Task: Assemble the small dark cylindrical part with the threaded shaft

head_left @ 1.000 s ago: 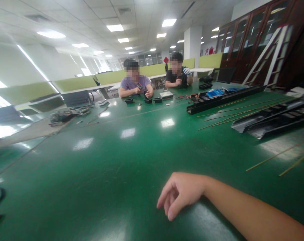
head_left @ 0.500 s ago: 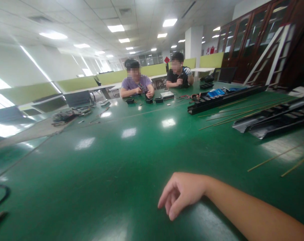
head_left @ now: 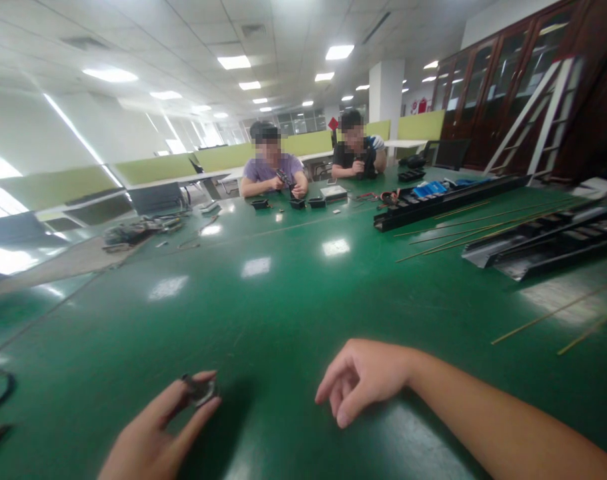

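My left hand (head_left: pixel 156 430) pinches a small dark part with a shiny curved face (head_left: pixel 205 393) between thumb and fingertips, above the table at the lower left. The kind of part is too blurred to tell. My right hand (head_left: pixel 368 377) rests on the green table (head_left: pixel 283 313), loosely curled. Its thumb and index finger stand apart, and nothing shows between them. A gap of bare tabletop separates the two hands.
Black metal channels (head_left: pixel 528 260) and thin rods (head_left: pixel 526 317) lie to the right. Two people sit across the table, near small black boxes (head_left: pixel 297 204). A cluttered pile (head_left: pixel 138 230) lies at the far left, a black cable (head_left: pixel 8 390) at the near left.
My left hand has come into view from below at the lower left, holding the small dark part. My right hand has stayed almost where it was.
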### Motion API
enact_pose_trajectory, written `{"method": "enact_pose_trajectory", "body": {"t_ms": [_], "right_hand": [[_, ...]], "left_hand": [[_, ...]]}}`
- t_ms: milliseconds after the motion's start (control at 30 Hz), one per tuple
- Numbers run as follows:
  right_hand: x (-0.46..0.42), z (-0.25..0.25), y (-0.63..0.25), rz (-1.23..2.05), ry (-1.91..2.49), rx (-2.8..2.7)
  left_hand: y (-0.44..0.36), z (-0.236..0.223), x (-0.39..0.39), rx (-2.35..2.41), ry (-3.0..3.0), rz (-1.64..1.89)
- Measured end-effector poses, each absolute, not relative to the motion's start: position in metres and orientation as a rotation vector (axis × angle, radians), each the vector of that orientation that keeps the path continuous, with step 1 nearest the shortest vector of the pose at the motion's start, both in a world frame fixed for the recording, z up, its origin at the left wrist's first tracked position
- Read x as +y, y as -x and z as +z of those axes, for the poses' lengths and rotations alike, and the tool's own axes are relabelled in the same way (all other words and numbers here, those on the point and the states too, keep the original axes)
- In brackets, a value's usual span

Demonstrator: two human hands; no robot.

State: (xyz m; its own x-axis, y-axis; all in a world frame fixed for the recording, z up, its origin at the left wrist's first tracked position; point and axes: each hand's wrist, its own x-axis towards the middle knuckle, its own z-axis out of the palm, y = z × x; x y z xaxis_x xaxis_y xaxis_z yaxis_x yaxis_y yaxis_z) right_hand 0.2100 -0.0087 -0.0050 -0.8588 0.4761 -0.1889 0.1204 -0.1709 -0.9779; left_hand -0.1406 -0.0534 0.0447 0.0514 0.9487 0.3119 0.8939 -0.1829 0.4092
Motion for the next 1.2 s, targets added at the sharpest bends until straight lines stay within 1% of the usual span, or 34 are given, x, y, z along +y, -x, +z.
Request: {"method": "enact_pose_trajectory", "body": {"t_ms": [67,200,233,300,533,800,1033,1200], "right_hand": [[-0.004,-0.005,-0.212,1.95,0.825,-1.822],[0.007,-0.008,-0.218,1.169,1.22,-1.836],[0.01,-0.009,-0.219,1.058,1.256,-1.842],[0.013,-0.012,-0.222,0.952,1.28,-1.824],[0.006,-0.015,-0.213,0.898,1.249,-1.838],[-0.006,-0.007,-0.208,0.861,1.194,-1.898],[-0.006,-0.008,-0.208,0.924,1.149,-1.871],[-0.009,-0.005,-0.207,0.94,1.125,-1.863]], "left_hand": [[0.106,0.044,-0.041,1.696,-2.222,0.688],[0.026,0.045,-0.017,1.281,-2.301,0.626],[0.011,0.043,-0.012,1.191,-2.315,0.6],[-0.007,0.036,-0.003,1.08,-2.323,0.593],[0.002,0.004,-0.001,1.042,-2.313,0.525],[-0.004,0.007,-0.004,1.083,-2.274,0.591],[-0.004,0.009,-0.005,1.042,-2.3,0.585],[-0.003,0.005,-0.004,1.028,-2.274,0.646]]}}
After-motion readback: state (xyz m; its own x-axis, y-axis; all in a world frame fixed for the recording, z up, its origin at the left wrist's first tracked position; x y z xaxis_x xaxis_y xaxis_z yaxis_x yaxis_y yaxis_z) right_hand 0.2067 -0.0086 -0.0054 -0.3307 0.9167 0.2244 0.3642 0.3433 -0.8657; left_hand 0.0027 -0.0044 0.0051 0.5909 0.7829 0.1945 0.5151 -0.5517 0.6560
